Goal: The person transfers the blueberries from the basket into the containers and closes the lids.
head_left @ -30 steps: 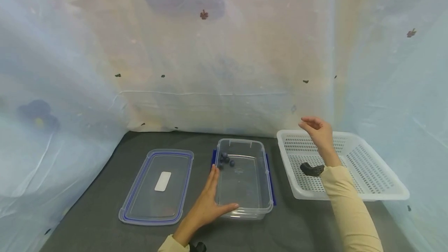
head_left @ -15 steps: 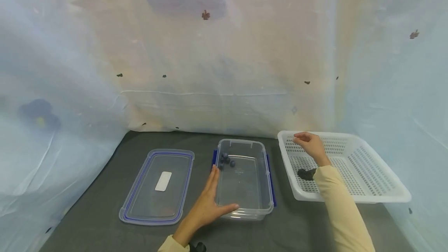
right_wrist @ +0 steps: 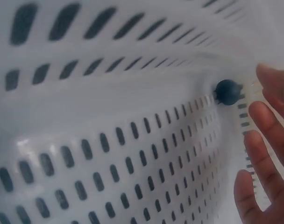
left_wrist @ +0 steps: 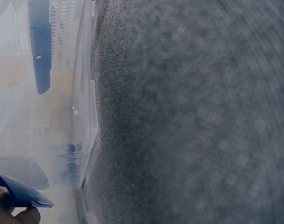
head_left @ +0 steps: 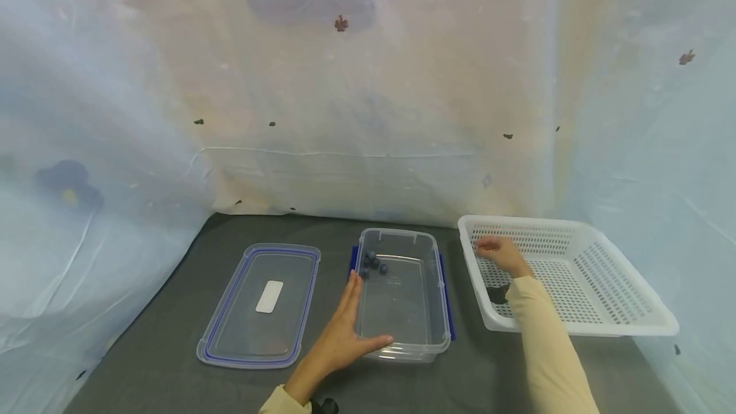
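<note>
My left hand (head_left: 338, 340) rests against the near left side of a clear plastic container (head_left: 402, 312), fingers straight and thumb spread along its front. In the left wrist view, fingertips (left_wrist: 29, 215) show beside a blue side clip (left_wrist: 25, 196). Several blueberries (head_left: 374, 262) lie in the container's far left part. My right hand (head_left: 505, 256) is inside a white perforated basket (head_left: 612, 245), by its left wall. The right wrist view shows one blueberry (right_wrist: 228, 92) in the basket's corner, just ahead of the hand's loosely bent, parted fingers.
A clear lid (head_left: 253, 331) with a blue seal and a white label lies left of the container on the dark grey cloth (head_left: 155, 363). Pale patterned plastic sheeting (head_left: 356, 114) stands behind and on both sides. The basket's raised rim surrounds my right hand.
My right hand has come down from above the basket's far rim into its left part, moving slightly left. The left hand, container and lid stay put.
</note>
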Tool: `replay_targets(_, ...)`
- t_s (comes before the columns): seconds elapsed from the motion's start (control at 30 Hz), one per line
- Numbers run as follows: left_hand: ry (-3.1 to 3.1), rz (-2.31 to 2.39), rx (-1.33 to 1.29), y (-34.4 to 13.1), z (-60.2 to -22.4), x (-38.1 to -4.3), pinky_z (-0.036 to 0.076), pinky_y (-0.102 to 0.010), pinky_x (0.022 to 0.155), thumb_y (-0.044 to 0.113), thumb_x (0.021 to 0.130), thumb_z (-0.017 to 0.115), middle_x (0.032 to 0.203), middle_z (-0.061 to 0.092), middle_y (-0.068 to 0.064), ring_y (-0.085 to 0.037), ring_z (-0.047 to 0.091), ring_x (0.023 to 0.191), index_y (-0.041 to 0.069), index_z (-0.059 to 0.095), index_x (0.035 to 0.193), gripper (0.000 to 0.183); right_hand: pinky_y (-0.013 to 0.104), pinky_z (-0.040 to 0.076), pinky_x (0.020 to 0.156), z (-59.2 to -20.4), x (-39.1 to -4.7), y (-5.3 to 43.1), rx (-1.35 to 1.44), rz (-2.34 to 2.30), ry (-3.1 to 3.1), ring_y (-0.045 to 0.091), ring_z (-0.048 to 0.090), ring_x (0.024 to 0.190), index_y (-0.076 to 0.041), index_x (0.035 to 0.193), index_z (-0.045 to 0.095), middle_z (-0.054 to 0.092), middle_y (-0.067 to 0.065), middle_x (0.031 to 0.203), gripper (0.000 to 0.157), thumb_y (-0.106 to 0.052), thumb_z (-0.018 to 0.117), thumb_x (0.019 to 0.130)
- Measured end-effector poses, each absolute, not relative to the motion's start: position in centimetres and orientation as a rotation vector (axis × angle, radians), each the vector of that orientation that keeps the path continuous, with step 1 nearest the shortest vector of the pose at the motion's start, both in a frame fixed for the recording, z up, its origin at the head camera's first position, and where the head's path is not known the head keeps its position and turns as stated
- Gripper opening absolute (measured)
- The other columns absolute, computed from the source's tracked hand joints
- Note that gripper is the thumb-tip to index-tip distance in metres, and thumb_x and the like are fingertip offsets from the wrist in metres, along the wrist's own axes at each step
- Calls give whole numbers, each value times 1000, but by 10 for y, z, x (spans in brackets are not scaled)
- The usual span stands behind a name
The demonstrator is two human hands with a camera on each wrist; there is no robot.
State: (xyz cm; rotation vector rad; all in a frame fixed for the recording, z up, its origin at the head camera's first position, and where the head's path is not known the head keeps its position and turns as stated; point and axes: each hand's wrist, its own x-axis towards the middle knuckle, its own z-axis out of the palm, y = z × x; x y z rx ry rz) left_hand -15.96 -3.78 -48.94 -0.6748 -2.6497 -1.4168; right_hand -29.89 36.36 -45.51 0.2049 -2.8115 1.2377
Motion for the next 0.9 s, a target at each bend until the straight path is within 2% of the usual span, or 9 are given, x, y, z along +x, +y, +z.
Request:
replay_targets(0.27, -2674, -1408, -653, -38, -488, -159, 26, -61, 106, 68, 72, 72, 162, -5, -3, -33, 11, 143, 15, 2, 157, 122, 56, 45, 91, -459, -299, 360, 198, 1223, -2865, 46, 56, 106, 11, 120, 60, 63, 28, 111, 35, -9, 66, 91)
replay_targets(0.53, -2644, -1415, -681, -38, -487, -159, 25, -60, 107, 64, 73, 74, 162, -3, -6, -33, 10, 143, 11, 4, 157, 121, 57, 47, 87, -462, -299, 359, 257, 1124, -2931, 46, 56, 103, 12, 121, 58, 60, 32, 110, 37, -2, 64, 87)
replay_targets(0.77, -2653, -1404, -682, -38, -489, -159, 25, -61, 106, 64, 73, 74, 162, -4, -6, -35, 11, 143, 19, 0, 157, 121, 56, 48, 84, -463, -300, 358, 230, 1066, -2948, 45, 57, 100, 11, 115, 61, 61, 31, 107, 32, -2, 65, 86)
replay_targets(0.9, -2647, -1404, -682, -38, -489, -158, 26, -62, 105, 65, 73, 73, 162, -4, -7, -37, 12, 143, 14, 2, 157, 121, 54, 49, 82, -466, -302, 360, 208, 1039, -2951, 43, 59, 96, 9, 111, 63, 63, 27, 103, 29, -4, 65, 85)
